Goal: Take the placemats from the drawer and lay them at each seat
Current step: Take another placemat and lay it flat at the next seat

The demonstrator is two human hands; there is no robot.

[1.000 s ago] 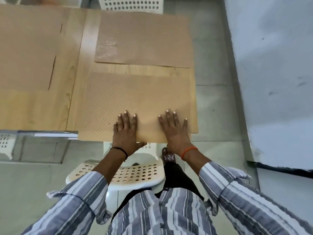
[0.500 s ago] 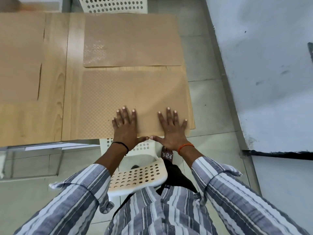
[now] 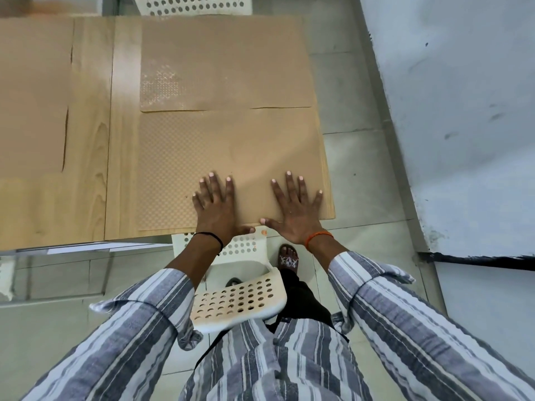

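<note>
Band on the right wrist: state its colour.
Orange; the thin wrist band shows clearly in the head view.

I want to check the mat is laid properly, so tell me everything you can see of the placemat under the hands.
The near placemat is a tan rectangular sheet with a fine dotted texture, lying flat on the wooden table at its right end. Its near edge runs along the table's edge. Both hands, left and right, press flat on it, fingers spread. Its far edge meets another placemat.
</note>
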